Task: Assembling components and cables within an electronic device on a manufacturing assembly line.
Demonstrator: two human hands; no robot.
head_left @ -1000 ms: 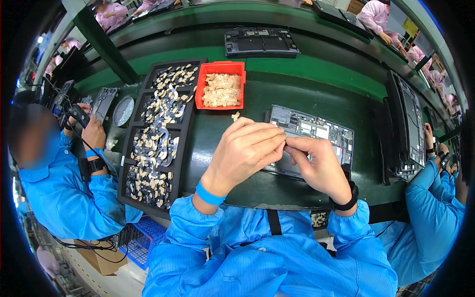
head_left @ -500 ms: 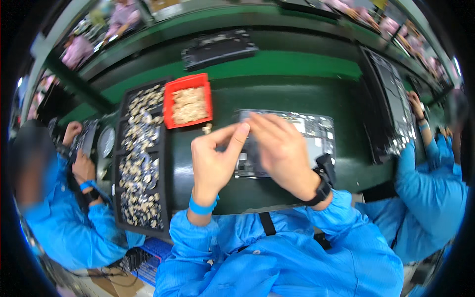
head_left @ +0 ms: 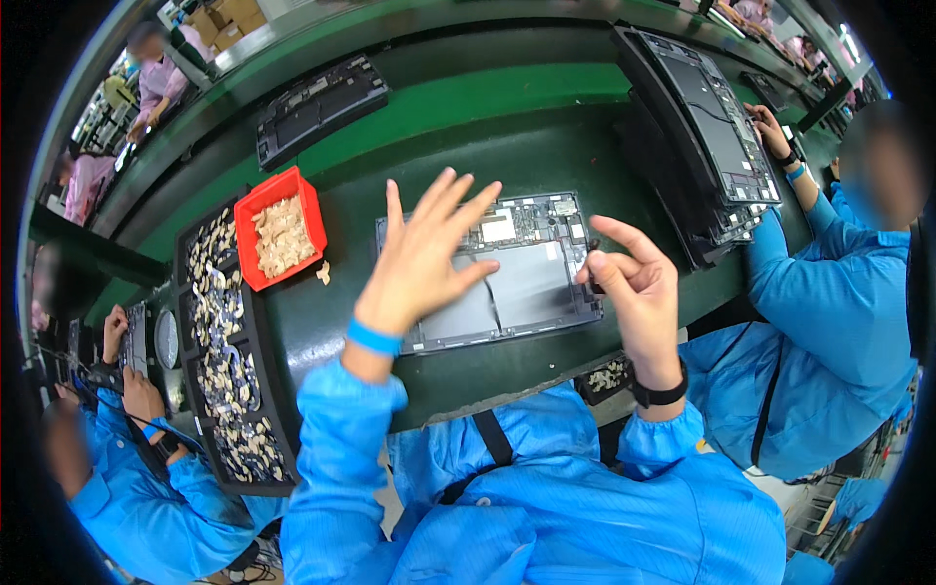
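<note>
Small dark piece [head_left: 593, 248] pinched by right hand [head_left: 639, 292]
On the counter [head_left: 336, 322], the open laptop [head_left: 536, 281], left hand [head_left: 419, 255] spread wide over it, is judged stiff but fragile, best gripped by its rim.

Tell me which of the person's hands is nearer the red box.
Left. The left hand is spread over the left part of the laptop, to the right of the red box; the right hand is farther, at the laptop's right edge.

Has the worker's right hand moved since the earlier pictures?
Yes, rightward: the right hand now has its fingers at the right edge of the laptop; earlier they were over its left part.
</note>
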